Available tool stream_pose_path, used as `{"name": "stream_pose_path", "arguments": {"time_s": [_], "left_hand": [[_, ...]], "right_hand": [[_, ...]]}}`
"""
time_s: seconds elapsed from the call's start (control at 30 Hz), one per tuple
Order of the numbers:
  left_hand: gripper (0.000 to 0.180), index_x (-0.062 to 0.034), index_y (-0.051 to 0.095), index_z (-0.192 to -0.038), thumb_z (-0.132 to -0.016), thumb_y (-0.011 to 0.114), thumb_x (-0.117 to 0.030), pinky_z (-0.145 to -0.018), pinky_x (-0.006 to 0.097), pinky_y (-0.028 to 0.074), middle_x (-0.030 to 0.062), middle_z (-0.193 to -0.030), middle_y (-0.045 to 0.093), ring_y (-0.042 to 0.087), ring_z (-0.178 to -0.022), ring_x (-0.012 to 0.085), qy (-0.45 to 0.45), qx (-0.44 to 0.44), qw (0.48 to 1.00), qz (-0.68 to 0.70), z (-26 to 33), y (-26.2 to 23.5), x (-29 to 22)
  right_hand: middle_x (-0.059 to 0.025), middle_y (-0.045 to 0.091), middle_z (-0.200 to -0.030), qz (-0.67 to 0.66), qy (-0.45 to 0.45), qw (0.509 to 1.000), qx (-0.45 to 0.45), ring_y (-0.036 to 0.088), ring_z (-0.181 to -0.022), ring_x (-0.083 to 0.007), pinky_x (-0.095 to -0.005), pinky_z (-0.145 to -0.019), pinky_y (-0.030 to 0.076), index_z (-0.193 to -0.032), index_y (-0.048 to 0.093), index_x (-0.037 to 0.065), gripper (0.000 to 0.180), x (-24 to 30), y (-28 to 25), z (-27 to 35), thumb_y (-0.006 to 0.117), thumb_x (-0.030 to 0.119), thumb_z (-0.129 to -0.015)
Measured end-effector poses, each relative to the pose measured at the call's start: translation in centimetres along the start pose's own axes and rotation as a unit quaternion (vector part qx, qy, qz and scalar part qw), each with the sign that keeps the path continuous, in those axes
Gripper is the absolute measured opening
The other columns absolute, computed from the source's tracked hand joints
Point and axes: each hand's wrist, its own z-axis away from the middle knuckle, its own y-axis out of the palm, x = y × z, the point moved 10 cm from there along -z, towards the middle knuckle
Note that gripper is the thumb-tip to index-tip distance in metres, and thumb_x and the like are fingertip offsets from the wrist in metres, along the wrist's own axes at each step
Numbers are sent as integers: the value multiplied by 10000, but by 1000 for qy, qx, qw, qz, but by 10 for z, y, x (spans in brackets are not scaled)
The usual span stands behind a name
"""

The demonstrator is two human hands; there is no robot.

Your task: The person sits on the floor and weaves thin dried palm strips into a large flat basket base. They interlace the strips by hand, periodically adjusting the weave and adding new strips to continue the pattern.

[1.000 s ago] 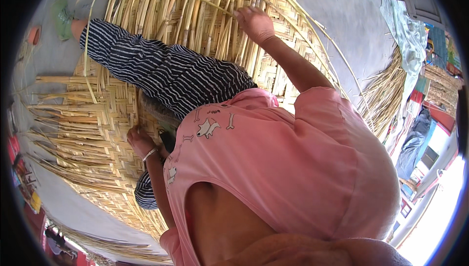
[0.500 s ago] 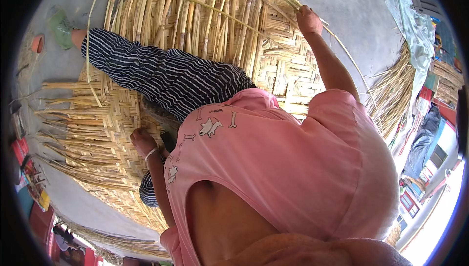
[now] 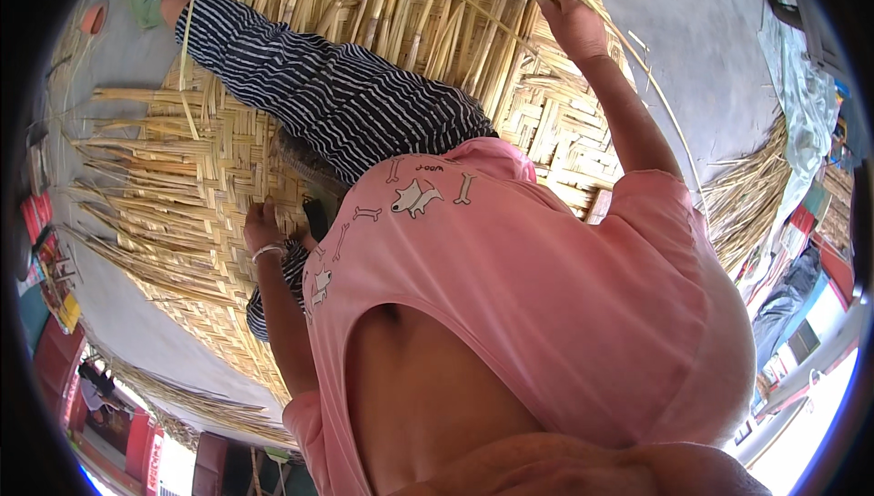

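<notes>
Your right hand (image 3: 572, 25) is stretched to the far side, fingers closed on a long loose reed strip (image 3: 637, 64) at the far edge of the woven reed mat (image 3: 191, 214). Your left hand (image 3: 262, 230) rests flat on the mat's near-left weave, holding nothing. The hands are well apart. Pull the strip too sharply and it could kink or split, or drag neighbouring strands out of the weave. A second ago your right hand was lower on the mat; it has since reached farther out to the edge.
</notes>
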Motion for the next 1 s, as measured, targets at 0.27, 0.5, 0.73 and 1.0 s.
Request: {"name": "stream_pose_path", "arguments": {"time_s": [0.27,0.5,0.73,1.0], "left_hand": [[343,-56,700,-1006,-946,670,-392,-797,505,531,200,-972,729,690,-933,414,1,11,999,-33,-5,5,24],[302,-95,670,-1033,-964,633,-387,-813,523,528,187,-1034,716,673,-973,424,-10,-36,997,-69,-2,-17,39],[229,-129,694,-1021,-945,688,-345,-782,467,541,154,-1031,716,688,-923,359,-8,-119,989,-92,9,-102,48],[227,-46,728,-983,-893,823,-232,-687,256,496,-14,-845,690,576,-742,83,-90,17,970,227,61,-105,41]], "right_hand": [[-178,674,-1241,74,-111,986,99,689,-1058,-383,-518,-888,561,-1326,588,143,413,46,54,25,592,390,-995],[-181,728,-1100,65,-112,979,159,701,-959,-420,-501,-841,570,-1288,635,230,296,73,75,14,547,342,-1028],[-181,714,-1155,26,-247,966,77,698,-996,-402,-497,-837,570,-1289,632,102,342,109,70,14,591,308,-1019],[-103,729,-1111,-320,-354,869,129,731,-937,-179,-320,-825,590,-1191,702,79,218,319,32,72,684,153,-986]]}}
